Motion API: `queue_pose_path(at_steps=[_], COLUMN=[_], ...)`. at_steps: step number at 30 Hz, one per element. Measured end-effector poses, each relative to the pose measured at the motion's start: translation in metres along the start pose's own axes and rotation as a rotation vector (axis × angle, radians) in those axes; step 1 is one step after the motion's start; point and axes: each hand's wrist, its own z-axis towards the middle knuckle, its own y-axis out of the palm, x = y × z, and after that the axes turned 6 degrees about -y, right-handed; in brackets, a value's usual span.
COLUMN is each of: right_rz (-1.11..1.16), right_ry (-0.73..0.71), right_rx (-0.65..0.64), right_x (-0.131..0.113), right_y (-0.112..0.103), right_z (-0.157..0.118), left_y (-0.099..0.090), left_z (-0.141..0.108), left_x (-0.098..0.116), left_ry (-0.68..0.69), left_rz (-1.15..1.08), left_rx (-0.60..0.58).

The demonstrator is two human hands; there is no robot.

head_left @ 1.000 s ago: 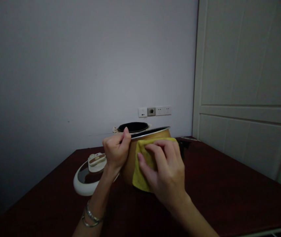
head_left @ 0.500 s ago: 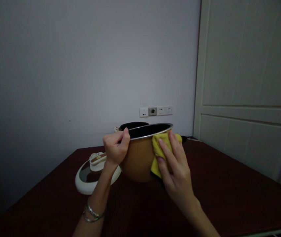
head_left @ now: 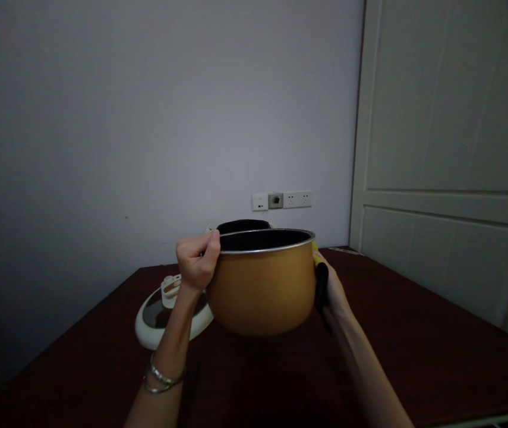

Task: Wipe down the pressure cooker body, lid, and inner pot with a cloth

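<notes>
A golden-brown pot (head_left: 262, 291) with a dark inside and a silver rim hangs above the table, nearly level. My left hand (head_left: 198, 260) is closed round its left side at the rim, thumb on top. On the pot's right side my right hand (head_left: 334, 288) presses a yellow cloth (head_left: 316, 254) with a dark edge or underside against the wall. Most of the right fingers are hidden behind the pot and cloth.
A white-rimmed lid (head_left: 147, 336) with a handle lies on the dark red table (head_left: 102, 327) at left. Behind the pot stands a dark-topped object (head_left: 242, 225), mostly hidden. Wall sockets (head_left: 297, 200) sit above; a white panelled door (head_left: 441, 238) is at right.
My right hand and the cloth have moved from the pot's front round to its right side. The pot has levelled, coming slightly lower, and my left hand has shifted a little left.
</notes>
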Motion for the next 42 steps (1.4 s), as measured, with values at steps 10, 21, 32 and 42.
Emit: queue_pose_path(at_steps=[10, 21, 32, 42], right_rz=[-0.282, -0.434, -0.302, -0.094], right_ry=[-0.344, -0.477, -0.357, -0.244], right_rx=[0.014, 0.119, 0.064, -0.037], right_x=[-0.017, -0.026, -0.027, -0.016], right_y=[0.010, 0.014, 0.007, -0.001], right_z=[-0.028, -0.038, -0.020, -0.003], left_y=[0.005, 0.005, 0.002, 0.003], left_z=[-0.008, -0.009, -0.008, -0.009], left_x=[-0.029, -0.030, -0.025, -0.030], left_ry=[-0.145, -0.143, -0.240, -0.236], left_rz=[-0.120, -0.212, -0.236, -0.300], left_rx=[0.046, 0.068, 0.112, 0.106])
